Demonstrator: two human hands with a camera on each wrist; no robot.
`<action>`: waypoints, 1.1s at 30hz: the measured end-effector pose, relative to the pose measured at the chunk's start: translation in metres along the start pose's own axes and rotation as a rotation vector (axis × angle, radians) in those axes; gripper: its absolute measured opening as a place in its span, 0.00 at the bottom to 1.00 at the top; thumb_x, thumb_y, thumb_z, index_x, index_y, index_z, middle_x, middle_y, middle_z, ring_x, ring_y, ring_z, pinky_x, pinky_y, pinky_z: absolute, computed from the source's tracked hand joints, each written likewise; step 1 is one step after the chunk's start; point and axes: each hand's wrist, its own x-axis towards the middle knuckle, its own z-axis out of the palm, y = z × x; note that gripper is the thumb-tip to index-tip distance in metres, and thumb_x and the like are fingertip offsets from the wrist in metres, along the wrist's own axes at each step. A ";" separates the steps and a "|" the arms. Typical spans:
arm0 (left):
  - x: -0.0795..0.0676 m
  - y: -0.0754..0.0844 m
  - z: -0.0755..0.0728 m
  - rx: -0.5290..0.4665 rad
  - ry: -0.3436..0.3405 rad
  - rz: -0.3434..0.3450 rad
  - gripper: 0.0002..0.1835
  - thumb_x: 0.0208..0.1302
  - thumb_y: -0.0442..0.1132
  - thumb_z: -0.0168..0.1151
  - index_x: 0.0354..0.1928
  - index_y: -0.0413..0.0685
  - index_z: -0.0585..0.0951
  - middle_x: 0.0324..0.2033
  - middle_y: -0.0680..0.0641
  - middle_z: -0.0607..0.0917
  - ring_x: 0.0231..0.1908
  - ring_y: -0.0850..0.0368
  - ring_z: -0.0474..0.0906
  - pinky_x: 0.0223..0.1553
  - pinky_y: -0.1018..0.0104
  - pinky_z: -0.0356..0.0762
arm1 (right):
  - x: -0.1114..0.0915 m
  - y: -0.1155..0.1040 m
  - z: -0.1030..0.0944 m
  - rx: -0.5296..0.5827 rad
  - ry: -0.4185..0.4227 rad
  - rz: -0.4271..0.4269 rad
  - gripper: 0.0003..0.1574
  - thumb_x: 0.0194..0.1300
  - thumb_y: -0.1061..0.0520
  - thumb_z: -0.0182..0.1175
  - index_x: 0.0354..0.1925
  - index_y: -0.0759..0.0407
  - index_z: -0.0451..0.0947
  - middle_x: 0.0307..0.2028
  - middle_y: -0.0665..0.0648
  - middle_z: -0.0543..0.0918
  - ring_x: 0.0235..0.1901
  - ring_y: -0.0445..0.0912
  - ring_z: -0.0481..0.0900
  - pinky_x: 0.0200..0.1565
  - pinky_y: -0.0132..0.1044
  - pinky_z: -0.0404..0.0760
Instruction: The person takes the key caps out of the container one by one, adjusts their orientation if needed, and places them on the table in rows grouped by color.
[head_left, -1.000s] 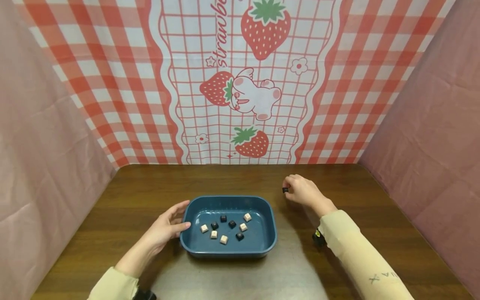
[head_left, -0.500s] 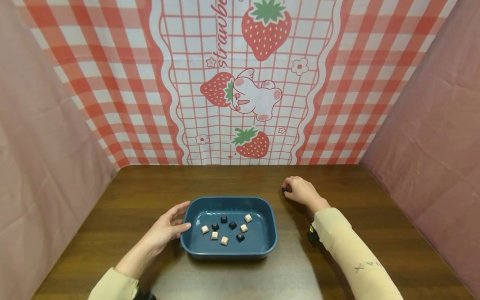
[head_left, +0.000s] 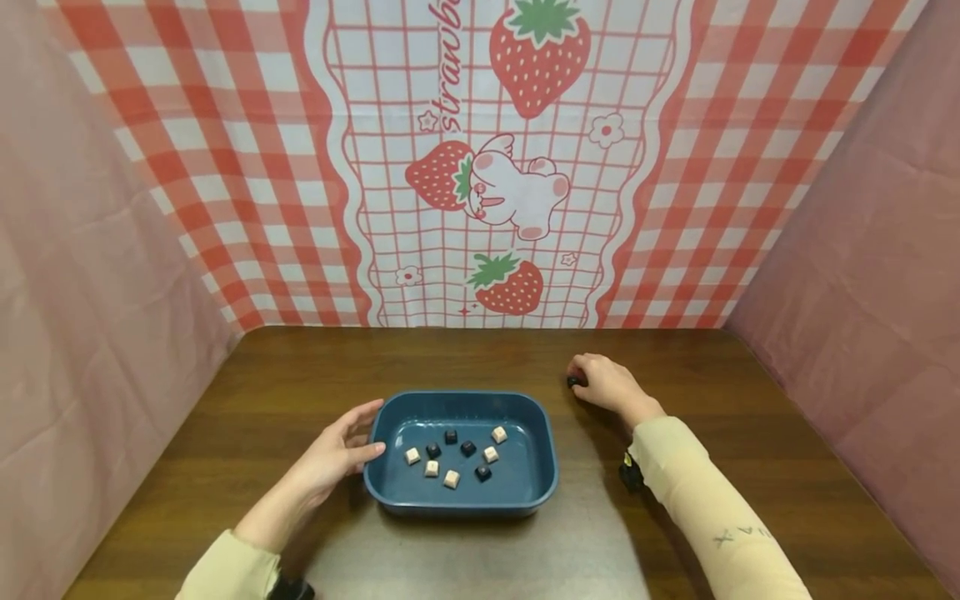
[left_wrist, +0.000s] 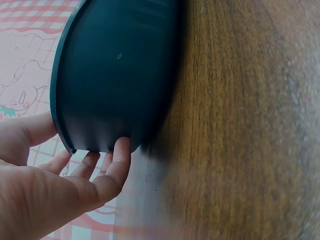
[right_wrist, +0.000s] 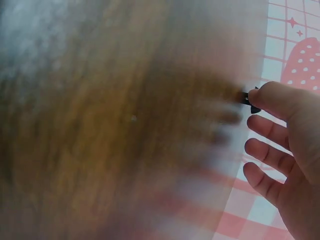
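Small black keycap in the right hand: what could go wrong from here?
The right hand pinches only part of the small black keycap, which might slip. The left hand holds one end of the rounded blue tray; a tug could slide the loose black and cream keycaps inside.

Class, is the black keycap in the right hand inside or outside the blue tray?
Outside: the right hand pinches the black keycap, right of the blue tray.

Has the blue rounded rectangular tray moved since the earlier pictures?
No, the blue rounded rectangular tray keeps its place against the back edge of the brown wooden table.
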 end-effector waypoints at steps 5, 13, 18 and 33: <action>0.001 0.000 0.002 0.006 0.026 -0.027 0.33 0.64 0.27 0.56 0.70 0.46 0.60 0.64 0.34 0.65 0.57 0.38 0.70 0.42 0.56 0.79 | -0.003 -0.005 -0.008 0.018 0.025 -0.001 0.16 0.53 0.58 0.67 0.41 0.56 0.77 0.36 0.54 0.78 0.36 0.47 0.75 0.36 0.46 0.76; -0.001 0.003 0.001 0.011 0.013 -0.011 0.33 0.64 0.27 0.56 0.70 0.43 0.59 0.64 0.32 0.64 0.58 0.37 0.69 0.42 0.55 0.79 | -0.004 -0.017 -0.025 -0.002 0.098 -0.046 0.18 0.52 0.55 0.69 0.41 0.57 0.77 0.38 0.56 0.79 0.39 0.50 0.77 0.38 0.48 0.76; -0.001 0.004 0.001 0.023 0.005 -0.011 0.33 0.64 0.28 0.56 0.70 0.43 0.58 0.64 0.32 0.63 0.58 0.36 0.68 0.42 0.55 0.79 | -0.003 -0.025 -0.034 -0.001 0.145 -0.086 0.18 0.51 0.55 0.70 0.40 0.57 0.76 0.36 0.55 0.79 0.39 0.50 0.76 0.38 0.48 0.75; -0.001 0.004 0.001 0.024 0.004 -0.024 0.33 0.65 0.28 0.56 0.71 0.44 0.57 0.64 0.32 0.63 0.58 0.36 0.68 0.42 0.55 0.79 | -0.015 -0.072 -0.065 0.015 0.217 -0.115 0.20 0.51 0.54 0.70 0.42 0.56 0.77 0.40 0.56 0.80 0.41 0.51 0.73 0.42 0.50 0.71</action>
